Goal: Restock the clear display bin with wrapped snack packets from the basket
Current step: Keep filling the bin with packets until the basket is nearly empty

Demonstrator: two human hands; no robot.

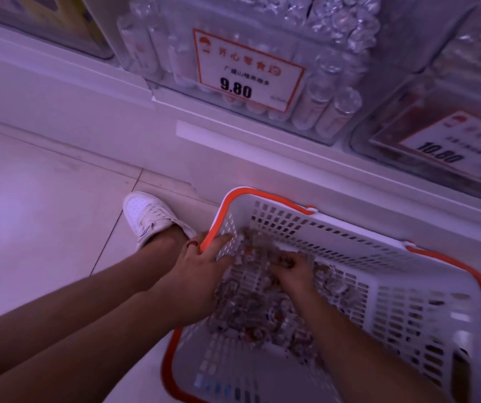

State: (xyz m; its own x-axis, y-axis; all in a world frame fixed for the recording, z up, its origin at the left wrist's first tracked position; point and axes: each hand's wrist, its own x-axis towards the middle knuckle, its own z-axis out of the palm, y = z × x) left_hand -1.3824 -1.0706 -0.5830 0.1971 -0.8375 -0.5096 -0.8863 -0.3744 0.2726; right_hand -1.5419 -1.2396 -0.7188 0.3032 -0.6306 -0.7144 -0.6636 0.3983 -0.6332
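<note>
Gathering step: right hand (290, 267) grips wrapped snack packets (262, 303) in the basket (425, 315), flat left hand (204, 266) beside it; next, lift them to the clear display bin (335, 91) above.

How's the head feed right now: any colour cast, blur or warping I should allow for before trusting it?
Head view: purple-tinted and dim; wide-angle bending at the edges; the 9.80 price tag reads sharply, but the clear-wrapped snack packets in the white orange-rimmed basket smear, as do the left hand and right hand.
</note>
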